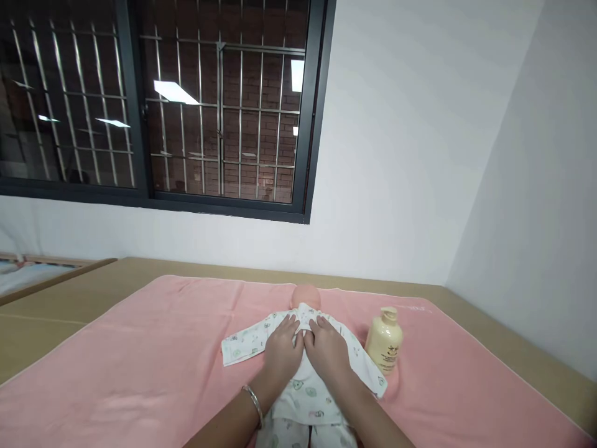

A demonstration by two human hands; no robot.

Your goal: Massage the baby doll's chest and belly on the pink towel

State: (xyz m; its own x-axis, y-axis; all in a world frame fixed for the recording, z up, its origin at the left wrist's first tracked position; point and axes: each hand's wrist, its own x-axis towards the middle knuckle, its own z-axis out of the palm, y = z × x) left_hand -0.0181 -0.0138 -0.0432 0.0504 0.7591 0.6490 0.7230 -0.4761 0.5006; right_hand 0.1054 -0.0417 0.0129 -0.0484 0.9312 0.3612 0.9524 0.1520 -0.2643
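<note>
A baby doll (305, 296) lies on its back on a pink towel (153, 354), head away from me. It wears a white printed garment (245, 342) with its sleeves spread out. My left hand (282, 348) and my right hand (329, 348) rest side by side on the doll's chest, fingers reaching the collar just under the head. The fingers lie mostly flat on the cloth, thumbs touching in the middle. A bangle (254, 404) sits on my left wrist.
A cream pump bottle (384, 341) stands upright on the towel just right of the doll's sleeve. The towel covers a tan surface (56, 311) set in a white corner. A barred dark window (186, 106) fills the wall ahead.
</note>
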